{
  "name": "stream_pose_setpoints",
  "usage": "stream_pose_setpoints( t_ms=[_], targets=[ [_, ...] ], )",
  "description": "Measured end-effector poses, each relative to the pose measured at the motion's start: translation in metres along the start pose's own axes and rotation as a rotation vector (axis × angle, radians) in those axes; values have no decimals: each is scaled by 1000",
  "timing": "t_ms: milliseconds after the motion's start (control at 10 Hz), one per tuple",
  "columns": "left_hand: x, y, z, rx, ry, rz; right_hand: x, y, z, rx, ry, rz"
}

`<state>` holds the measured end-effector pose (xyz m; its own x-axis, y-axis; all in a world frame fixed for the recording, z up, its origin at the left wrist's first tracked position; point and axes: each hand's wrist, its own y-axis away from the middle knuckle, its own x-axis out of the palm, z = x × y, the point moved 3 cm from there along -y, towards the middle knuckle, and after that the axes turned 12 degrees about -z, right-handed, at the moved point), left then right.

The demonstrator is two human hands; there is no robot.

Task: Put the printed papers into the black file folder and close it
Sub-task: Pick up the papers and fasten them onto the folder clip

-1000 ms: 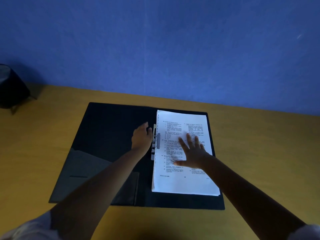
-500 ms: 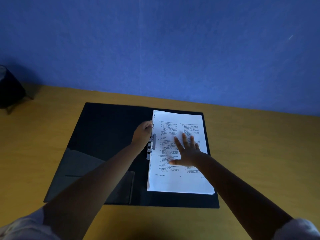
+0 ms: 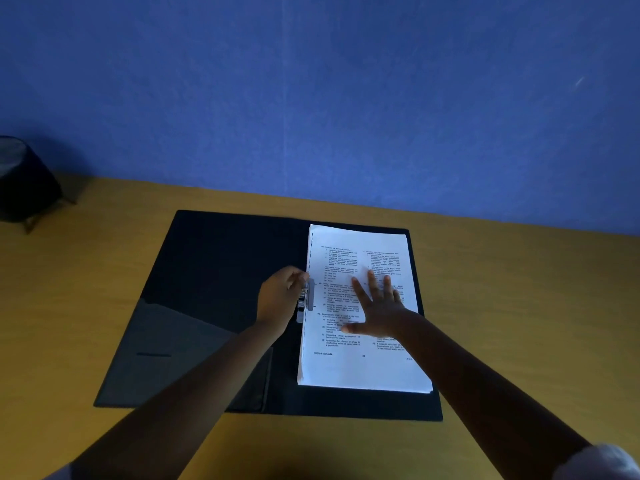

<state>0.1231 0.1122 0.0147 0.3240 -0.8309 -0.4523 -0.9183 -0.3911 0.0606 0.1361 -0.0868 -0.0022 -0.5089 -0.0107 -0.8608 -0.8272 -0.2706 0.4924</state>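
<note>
The black file folder [image 3: 214, 271] lies open and flat on the yellow table. A stack of printed papers [image 3: 360, 365] rests on its right half, text side up. My right hand [image 3: 377, 306] presses flat on the top sheet, fingers spread. My left hand [image 3: 280, 299] is curled at the stack's left edge, its fingertips on the metal clip [image 3: 306, 299] at the folder's spine. The left half of the folder has a glossy pocket [image 3: 173, 348] at the bottom.
A dark round object on thin legs [image 3: 24, 181] stands at the far left of the table [image 3: 519, 306], against the blue wall. The wall runs close behind the folder.
My left hand has curled its fingers onto the clip at the paper's edge. The right hand stays flat on the sheets. The camera view shifted slightly.
</note>
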Motion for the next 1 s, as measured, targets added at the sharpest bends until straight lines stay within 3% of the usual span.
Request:
stream_pose_setpoints(
  t_ms=[100, 200, 400, 600, 800, 1000],
  targets=[
    [-2, -1, 3, -146, 71, 24, 0, 1, 0, 0, 0, -1],
    [-4, -4, 1, -186, 40, 110, -1, 1, 1, -1, 0, 1],
    [-10, -7, 4, -87, -78, 282, -1, 1, 1, -3, 3, -1],
    [-13, -9, 3, -85, -77, 329, -1, 2, 1, 1, 7, 5],
    [-13, -4, 15, -6, -177, 334, -3, 3, 2, 3, 8, 8],
    [-7, 11, 22, 116, -369, 202, -4, 4, 3, 6, 25, 18]
  ],
)
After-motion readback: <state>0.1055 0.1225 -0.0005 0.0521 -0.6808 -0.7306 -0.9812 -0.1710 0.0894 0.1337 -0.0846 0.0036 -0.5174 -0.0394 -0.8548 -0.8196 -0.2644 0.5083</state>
